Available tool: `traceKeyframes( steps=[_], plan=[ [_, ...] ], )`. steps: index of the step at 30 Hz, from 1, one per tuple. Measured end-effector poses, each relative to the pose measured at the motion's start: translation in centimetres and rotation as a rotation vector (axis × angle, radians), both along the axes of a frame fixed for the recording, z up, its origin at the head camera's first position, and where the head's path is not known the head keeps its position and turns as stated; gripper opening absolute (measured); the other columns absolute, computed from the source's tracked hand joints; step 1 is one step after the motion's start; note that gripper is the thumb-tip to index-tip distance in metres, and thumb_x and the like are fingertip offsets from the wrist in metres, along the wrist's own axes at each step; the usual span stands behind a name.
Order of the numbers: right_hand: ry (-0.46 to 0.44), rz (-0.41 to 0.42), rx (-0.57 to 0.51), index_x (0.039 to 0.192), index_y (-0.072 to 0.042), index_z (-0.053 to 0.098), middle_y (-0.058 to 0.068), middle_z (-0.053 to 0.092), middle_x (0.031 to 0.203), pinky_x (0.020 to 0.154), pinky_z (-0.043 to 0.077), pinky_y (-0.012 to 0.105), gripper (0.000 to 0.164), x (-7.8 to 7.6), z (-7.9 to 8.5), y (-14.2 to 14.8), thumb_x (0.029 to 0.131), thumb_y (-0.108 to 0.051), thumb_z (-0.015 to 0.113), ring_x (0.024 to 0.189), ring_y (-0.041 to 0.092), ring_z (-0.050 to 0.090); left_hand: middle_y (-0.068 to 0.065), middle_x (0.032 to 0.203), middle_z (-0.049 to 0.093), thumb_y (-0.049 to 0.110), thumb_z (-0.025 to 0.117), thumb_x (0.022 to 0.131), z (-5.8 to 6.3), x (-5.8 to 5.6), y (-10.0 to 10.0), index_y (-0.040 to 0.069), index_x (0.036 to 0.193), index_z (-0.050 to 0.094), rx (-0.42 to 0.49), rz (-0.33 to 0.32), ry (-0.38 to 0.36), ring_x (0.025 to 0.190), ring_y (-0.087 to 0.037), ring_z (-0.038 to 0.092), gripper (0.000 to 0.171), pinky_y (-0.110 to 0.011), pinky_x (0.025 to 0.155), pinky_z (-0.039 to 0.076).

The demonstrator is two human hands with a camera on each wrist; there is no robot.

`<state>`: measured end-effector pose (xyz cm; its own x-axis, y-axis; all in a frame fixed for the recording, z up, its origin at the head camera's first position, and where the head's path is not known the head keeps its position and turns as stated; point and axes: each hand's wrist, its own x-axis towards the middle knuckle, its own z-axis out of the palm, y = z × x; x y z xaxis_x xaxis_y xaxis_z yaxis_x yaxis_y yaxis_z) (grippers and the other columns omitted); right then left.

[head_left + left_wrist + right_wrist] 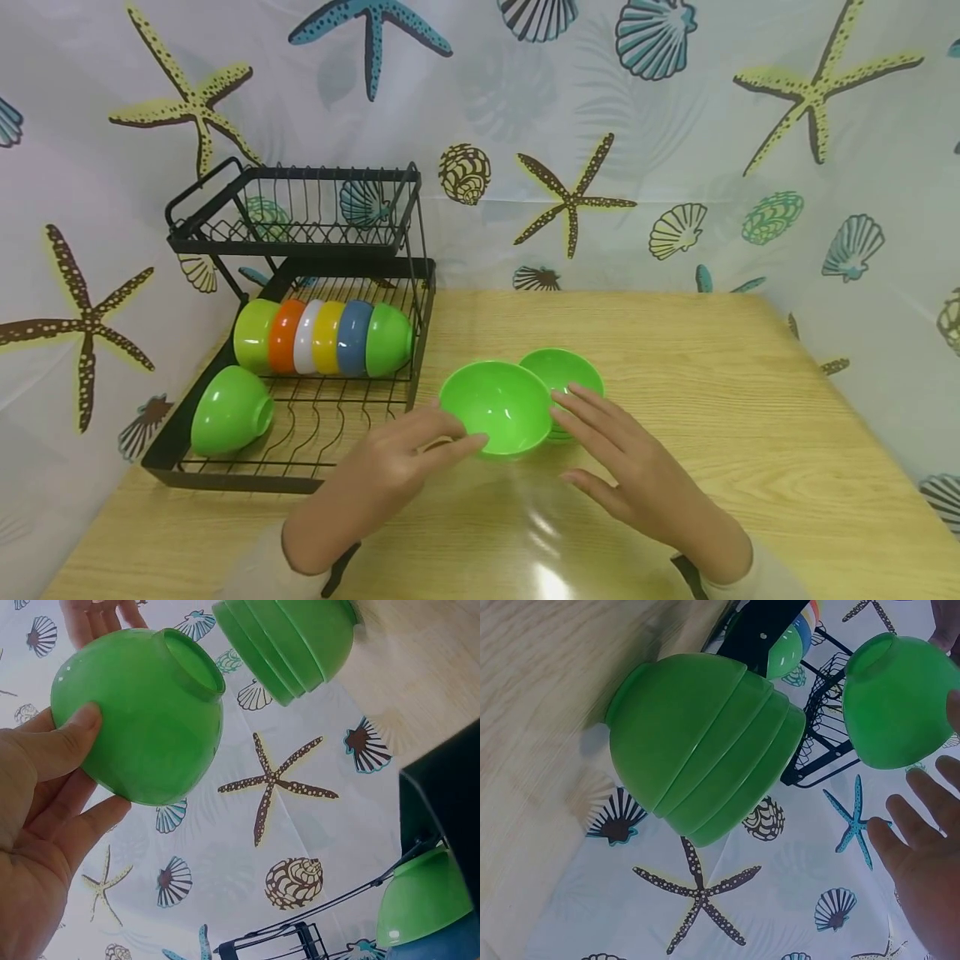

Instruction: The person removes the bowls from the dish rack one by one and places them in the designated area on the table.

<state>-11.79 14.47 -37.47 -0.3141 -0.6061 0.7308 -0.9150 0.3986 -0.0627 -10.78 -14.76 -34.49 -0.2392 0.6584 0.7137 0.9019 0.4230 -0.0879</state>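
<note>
A bright green bowl (495, 408) is held above the table, its opening facing up toward the head camera. My left hand (408, 454) grips it at the near left side; in the left wrist view the thumb lies on the wall of the bowl (150, 720), and part of the fingers is hidden behind it. On the other side, my right hand (626, 454) has its fingers extended, fingertips right at the bowl's right rim in the head view. Just behind stands a stack of green bowls (697, 742), several nested together, upright on the table.
A black two-tier dish rack (292, 483) stands at the left. Its lower tier has a row of coloured bowls (327, 337) on edge and one green bowl (228, 412) nearer the front. Wooden tabletop (750, 400) extends right, with a patterned cloth (480, 108) behind.
</note>
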Motion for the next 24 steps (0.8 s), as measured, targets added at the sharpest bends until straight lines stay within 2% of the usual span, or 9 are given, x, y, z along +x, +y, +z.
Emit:
traceKeyframes(
  steps=[7,11,16,24],
  plan=[
    [0.047,0.015,-0.009,0.125,0.005,0.058,0.021,0.057,0.130,0.113,0.033,0.032,0.046,0.1,0.2,-0.4,0.099,-0.032,0.052,0.124,0.037,0.050,-0.003,0.098,0.065,-0.005,0.063,0.079,-0.5,-0.1,0.8,0.010,0.111,0.071,-0.015,-0.027,0.029,0.091,-0.015,0.064,0.036,-0.019,0.086,0.053],
    [0.066,0.038,-0.028,0.118,0.004,0.064,0.017,0.063,0.122,0.110,0.037,0.031,0.038,0.1,0.0,-0.5,0.099,-0.028,0.053,0.120,0.036,0.053,-0.003,0.099,0.066,-0.004,0.064,0.079,-0.6,-0.1,1.3,0.010,0.111,0.071,-0.022,-0.042,0.027,0.094,-0.015,0.064,0.036,-0.021,0.091,0.051],
    [0.083,0.047,-0.061,0.108,-0.001,0.070,0.011,0.070,0.108,0.103,0.044,0.029,0.029,0.2,-0.2,-0.5,0.099,-0.023,0.052,0.112,0.032,0.060,-0.003,0.098,0.065,-0.001,0.064,0.082,-0.8,-0.1,1.7,0.009,0.110,0.072,-0.029,-0.074,0.003,0.092,-0.013,0.062,0.031,-0.020,0.094,0.050],
    [0.106,0.032,-0.068,0.098,-0.005,0.073,0.006,0.072,0.098,0.087,0.054,0.028,0.027,0.3,-0.2,-0.4,0.099,-0.021,0.051,0.095,0.031,0.068,-0.001,0.098,0.065,0.001,0.067,0.082,-1.0,0.0,1.9,0.010,0.108,0.072,-0.033,-0.085,-0.039,0.088,-0.010,0.060,0.028,-0.013,0.087,0.050]
  ],
)
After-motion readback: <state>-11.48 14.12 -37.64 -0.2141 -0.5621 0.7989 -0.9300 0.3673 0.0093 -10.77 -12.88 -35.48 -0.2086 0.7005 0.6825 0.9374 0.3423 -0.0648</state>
